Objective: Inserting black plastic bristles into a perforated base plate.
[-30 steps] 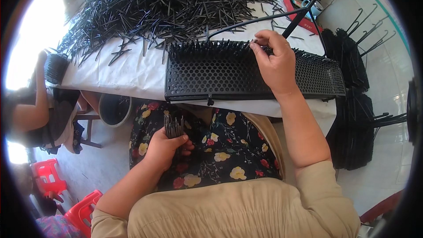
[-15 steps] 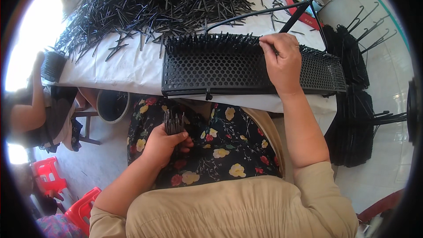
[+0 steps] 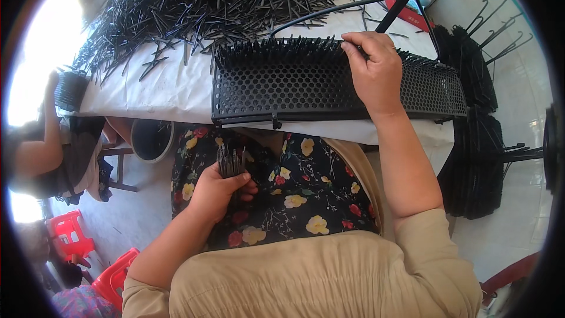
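My left hand (image 3: 220,191) is closed round a bundle of thin dark sticks (image 3: 231,162), held upright over my lap. In front of me stands a long black perforated rack (image 3: 282,94), and dark sticks (image 3: 271,50) poke up in a dense row along its far upper part. My right hand (image 3: 375,68) is at that row, thumb and forefinger pinched together at its top. Whatever lies between those fingertips is too small to make out. Part of the row is hidden behind this hand.
A big heap of loose dark sticks (image 3: 223,6) covers the far side of the white-covered table (image 3: 147,91). Black frame bars rise behind the rack, near a red box (image 3: 406,12). Black hanging bundles (image 3: 471,165) stand at right. At left are a bucket (image 3: 152,141), red stools and another person.
My view has shifted slightly, with the rack showing a little higher and nearer. My right fingertips have moved slightly left along the row. The left hand keeps its bundle.
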Motion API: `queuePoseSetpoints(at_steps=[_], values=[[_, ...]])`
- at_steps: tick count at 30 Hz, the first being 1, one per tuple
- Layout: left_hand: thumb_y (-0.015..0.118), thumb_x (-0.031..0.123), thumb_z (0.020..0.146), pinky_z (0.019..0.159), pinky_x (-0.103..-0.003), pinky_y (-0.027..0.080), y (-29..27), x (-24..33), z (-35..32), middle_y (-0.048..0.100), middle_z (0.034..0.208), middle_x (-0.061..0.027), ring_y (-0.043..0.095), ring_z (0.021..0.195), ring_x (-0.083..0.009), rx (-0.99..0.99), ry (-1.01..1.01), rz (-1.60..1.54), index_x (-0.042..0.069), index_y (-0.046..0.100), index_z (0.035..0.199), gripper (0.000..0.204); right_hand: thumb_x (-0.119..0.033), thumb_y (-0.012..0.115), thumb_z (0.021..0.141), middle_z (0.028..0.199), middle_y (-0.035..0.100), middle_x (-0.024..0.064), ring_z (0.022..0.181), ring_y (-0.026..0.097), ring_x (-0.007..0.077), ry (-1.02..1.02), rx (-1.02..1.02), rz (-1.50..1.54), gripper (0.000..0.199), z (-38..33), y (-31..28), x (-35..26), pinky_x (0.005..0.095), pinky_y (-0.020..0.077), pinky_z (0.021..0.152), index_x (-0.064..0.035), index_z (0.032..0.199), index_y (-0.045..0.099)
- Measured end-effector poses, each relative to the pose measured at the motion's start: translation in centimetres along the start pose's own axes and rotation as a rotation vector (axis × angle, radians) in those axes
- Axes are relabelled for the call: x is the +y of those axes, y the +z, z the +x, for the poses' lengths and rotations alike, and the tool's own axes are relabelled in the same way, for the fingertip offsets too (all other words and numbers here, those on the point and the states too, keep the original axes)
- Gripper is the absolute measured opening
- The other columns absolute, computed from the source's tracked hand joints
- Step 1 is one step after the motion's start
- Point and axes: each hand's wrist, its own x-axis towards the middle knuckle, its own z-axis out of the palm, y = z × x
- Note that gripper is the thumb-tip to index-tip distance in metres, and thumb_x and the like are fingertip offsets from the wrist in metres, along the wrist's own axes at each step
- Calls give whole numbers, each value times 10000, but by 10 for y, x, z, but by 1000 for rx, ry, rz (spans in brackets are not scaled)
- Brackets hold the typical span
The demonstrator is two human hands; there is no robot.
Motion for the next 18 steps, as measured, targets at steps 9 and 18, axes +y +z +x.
queuePoseSetpoints(at_steps=[9,18], values=[[622,33,911,767,-308,531,-18,-5,-9,692,889,-114,667,837,-194,-87,29,61,6,610,1011,104,-136,702,800,814,706,76,818,615,289,127,-126,-75,106,6,-6,8,374,482,773,-85,880,750],[617,33,914,708,-269,510,-6,-2,-14,669,834,-61,634,758,-137,-81,118,285,20,610,1004,91,-124,722,786,895,707,81,833,636,258,-51,-85,-94,88,-3,-15,-4,349,495,765,-57,844,729]])
